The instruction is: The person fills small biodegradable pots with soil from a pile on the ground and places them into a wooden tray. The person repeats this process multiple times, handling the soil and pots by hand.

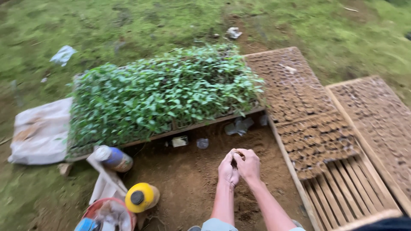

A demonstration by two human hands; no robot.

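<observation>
The left hand point(227, 170) and right hand point(248, 164) are pressed together around a soil plug point(236, 156), apparently being shaped, with placing in the slatted tray point(342, 188) judged due.

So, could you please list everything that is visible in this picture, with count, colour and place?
Seedling bed: one, green, centre left.
Slatted trays with soil plugs: two, brown, right.
Sack: one, white, far left.
Bottle: one, bluish with white cap, lying below the seedlings.
Yellow container: one, black cap, bottom left.
Red basin: one, bottom left.
Bare soil: brown, centre.
Plastic scraps: several, pale, on grass and soil.
Left hand: pressed against the right.
Right hand: cupped around a small soil lump.
</observation>
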